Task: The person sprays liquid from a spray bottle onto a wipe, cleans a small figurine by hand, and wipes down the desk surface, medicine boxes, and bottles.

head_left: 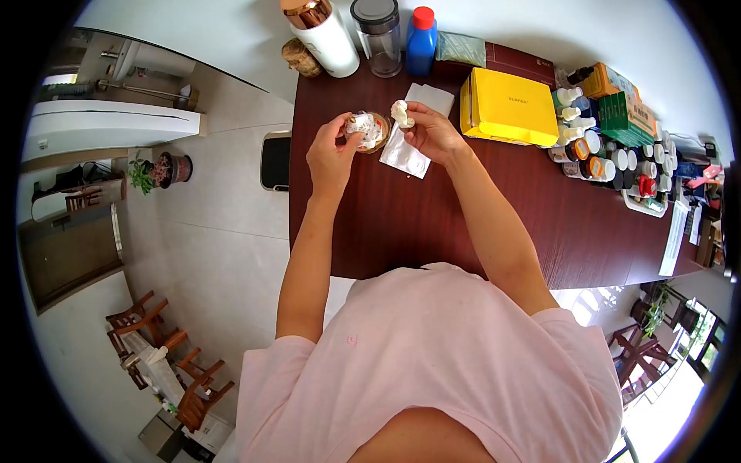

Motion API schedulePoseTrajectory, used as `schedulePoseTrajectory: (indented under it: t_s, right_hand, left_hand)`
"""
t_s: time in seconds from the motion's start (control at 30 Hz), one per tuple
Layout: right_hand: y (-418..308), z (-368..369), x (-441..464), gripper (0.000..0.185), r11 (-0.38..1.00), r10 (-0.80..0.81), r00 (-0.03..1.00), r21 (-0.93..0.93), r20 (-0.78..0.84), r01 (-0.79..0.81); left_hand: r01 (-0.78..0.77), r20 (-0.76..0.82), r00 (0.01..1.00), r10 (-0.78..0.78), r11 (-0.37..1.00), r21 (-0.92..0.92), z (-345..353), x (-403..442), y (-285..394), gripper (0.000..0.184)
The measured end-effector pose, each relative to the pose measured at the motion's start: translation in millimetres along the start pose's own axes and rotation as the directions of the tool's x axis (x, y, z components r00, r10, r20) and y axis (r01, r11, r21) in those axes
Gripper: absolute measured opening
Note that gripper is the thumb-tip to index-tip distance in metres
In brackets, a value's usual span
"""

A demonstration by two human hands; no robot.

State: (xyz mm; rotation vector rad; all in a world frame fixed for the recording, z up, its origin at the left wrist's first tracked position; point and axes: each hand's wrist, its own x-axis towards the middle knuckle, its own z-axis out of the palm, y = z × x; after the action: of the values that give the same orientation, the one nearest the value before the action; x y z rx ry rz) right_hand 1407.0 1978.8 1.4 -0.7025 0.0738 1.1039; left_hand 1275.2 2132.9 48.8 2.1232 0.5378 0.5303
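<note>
At the back left of the dark red-brown table, my left hand is closed on a small white item with reddish and dark marks; what it is I cannot make out. Under and around that item shows the rim of a round, brownish see-through container. My right hand pinches a crumpled white wad, like tissue, between thumb and fingers, just right of the container. A flat white sheet or packet lies on the table beneath and between the hands.
Along the back stand a white bottle, a lidded clear cup, a blue bottle with a red cap and a brown lump. A yellow box sits to the right, before several small bottles and a green box.
</note>
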Motion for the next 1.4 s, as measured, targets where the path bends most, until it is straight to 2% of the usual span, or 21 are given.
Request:
schedulePoseTrajectory:
  t_s: [0.2, 0.3, 0.37, 0.4, 0.43, 0.5, 0.53, 0.67, 0.73, 0.77, 0.83, 0.87, 0.9, 1.0, 1.03, 1.1, 1.13, 1.2, 1.33, 1.4]
  right_hand:
    - [-4.7, 2.1, 9.4, 0.017, 0.995, -0.029, 1.0, -0.096, 0.006, 0.029]
    - [-3.3, 7.1, 26.2, 0.02, 0.982, -0.047, 0.997, -0.186, -0.058, 0.036]
    - [-9.2, 26.3, 34.0, 0.026, 0.876, -0.059, 0.997, -0.481, -0.056, 0.025]
    - [-6.1, 24.5, 47.0, 0.029, 0.817, -0.068, 0.998, -0.574, 0.009, 0.061]
    - [-7.6, 27.6, 55.1, 0.029, 0.818, -0.07, 0.998, -0.572, 0.011, 0.063]
    - [-9.4, 32.4, 68.3, 0.025, 0.479, 0.003, 0.993, -0.871, 0.122, 0.106]
    - [-6.5, 30.7, 75.6, 0.022, 0.35, -0.018, 0.99, -0.926, 0.141, 0.139]
    - [-1.3, 18.2, 79.6, 0.025, 0.317, -0.043, 0.989, -0.937, 0.14, 0.146]
    - [4.9, 21.8, 60.6, 0.021, 0.098, -0.252, 0.958, -0.981, 0.138, 0.167]
    - [9.9, 21.4, 53.2, 0.021, 0.097, -0.251, 0.958, -0.981, 0.137, 0.166]
    - [22.6, 17.5, 39.4, 0.019, -0.052, -0.445, 0.884, -0.99, 0.14, 0.131]
    - [28.9, 14.0, 36.5, 0.019, -0.104, -0.468, 0.868, -0.986, 0.165, 0.131]
    - [27.4, 14.7, 31.7, 0.019, -0.105, -0.469, 0.868, -0.986, 0.165, 0.131]
    - [19.1, 10.4, 20.2, 0.019, 0.041, -0.464, 0.881, -0.991, 0.096, 0.129]
    - [20.4, 7.6, 20.5, 0.019, 0.038, -0.465, 0.88, -0.991, 0.097, 0.129]
    - [24.4, 3.2, 21.8, 0.018, 0.254, -0.513, 0.854, -0.966, -0.086, 0.055]
    - [26.6, 2.6, 21.4, 0.018, 0.252, -0.511, 0.855, -0.966, -0.085, 0.055]
    - [30.3, 4.0, 19.3, 0.02, 0.366, -0.486, 0.867, -0.926, -0.107, 0.091]
    - [30.0, 20.9, 14.4, 0.02, 0.386, -0.523, 0.846, -0.914, -0.103, 0.127]
    - [30.9, 34.9, 11.6, 0.017, 0.32, -0.655, 0.755, -0.901, 0.012, 0.292]
  left_hand:
    - [0.009, 0.011, 1.0, -0.009, 1.0, 0.011, -0.4, 0.7, -1.0, 0.033]
    - [0.017, 0.011, 1.0, -0.018, 1.0, 0.022, -1.1, 0.1, 1.8, 0.033]
    - [0.04, 0.017, 0.999, -0.041, 0.998, 0.054, -1.2, -0.1, 3.2, 0.033]
    - [0.038, 0.017, 0.999, -0.039, 0.998, 0.057, -1.0, 0.1, 2.8, 0.033]
    - [0.037, 0.011, 0.999, -0.037, 0.998, 0.043, -0.3, -0.3, 1.6, 0.033]
    - [0.036, 0.007, 0.999, -0.036, 0.999, 0.03, 0.4, -0.5, 1.5, 0.033]
    - [0.033, 0.003, 0.999, -0.033, 0.999, 0.015, 0.5, -0.6, 1.7, 0.033]
    - [0.021, 0.0, 1.0, -0.021, 1.0, 0.008, 0.1, -1.2, 2.3, 0.033]
    - [0.02, 0.0, 1.0, -0.02, 1.0, 0.011, 0.0, -1.1, 1.3, 0.033]
    - [0.016, 0.0, 1.0, -0.016, 1.0, 0.013, 0.3, -0.7, 0.9, 0.033]
    - [0.014, 0.004, 1.0, -0.014, 1.0, 0.017, 0.5, -1.5, -0.1, 0.033]
    - [0.01, 0.005, 1.0, -0.01, 1.0, 0.022, 0.9, -1.0, -0.3, 0.033]
    - [0.009, 0.005, 1.0, -0.009, 1.0, 0.02, 0.7, -0.8, 0.0, 0.033]
    - [0.023, 0.019, 1.0, -0.023, 1.0, -0.002, -1.5, -0.3, 0.2, 0.034]
    - [0.021, 0.033, 0.999, -0.02, 1.0, -0.016, -2.1, -0.1, 0.2, 0.034]
    - [0.02, 0.042, 0.999, -0.018, 0.999, -0.033, -1.5, 0.8, -1.0, 0.035]
    - [0.003, 0.063, 0.998, 0.0, 0.999, -0.047, -1.2, 1.8, -2.3, 0.035]
    - [-0.014, 0.08, 0.997, 0.019, 0.998, -0.061, -2.6, 3.7, -4.0, 0.035]
    - [-0.04, 0.128, 0.991, 0.043, 0.999, -0.031, -7.7, 6.9, -4.6, 0.036]
    - [-0.05, 0.132, 0.99, 0.052, 0.999, -0.015, -8.4, 5.7, -5.4, 0.036]
